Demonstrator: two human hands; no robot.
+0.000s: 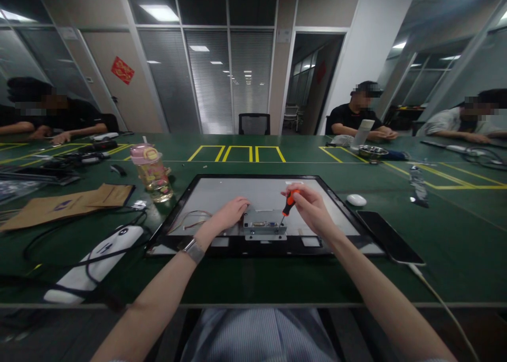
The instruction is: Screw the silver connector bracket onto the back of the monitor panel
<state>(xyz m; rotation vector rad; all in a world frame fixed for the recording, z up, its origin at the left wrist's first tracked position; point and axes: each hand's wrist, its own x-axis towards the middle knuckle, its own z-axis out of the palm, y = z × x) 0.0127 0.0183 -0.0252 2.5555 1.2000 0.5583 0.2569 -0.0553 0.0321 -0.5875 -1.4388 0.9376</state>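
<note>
A flat display panel (222,188) with a black frame lies on the table before me, its grey back facing up. On its near middle sits a metal bracket (264,237) with connector ports along its front. My left hand (234,212) has its fingers closed against the bracket's left rear corner; its thumb is mostly hidden. In my right hand (311,206) is an orange and black screwdriver (290,203), tilted, its fingers wrapped round the handle. The screwdriver's tip points down at the bracket's right front end. Thin wires (194,219) lie on the panel left of the bracket.
Left on the green table (245,280) are a pink-lidded bottle (152,172), a brown paper bag (67,206) and a white power strip (99,262) with black cables. A phone (390,238) with a cable and a white case (356,200) lie right. Several people sit farther off.
</note>
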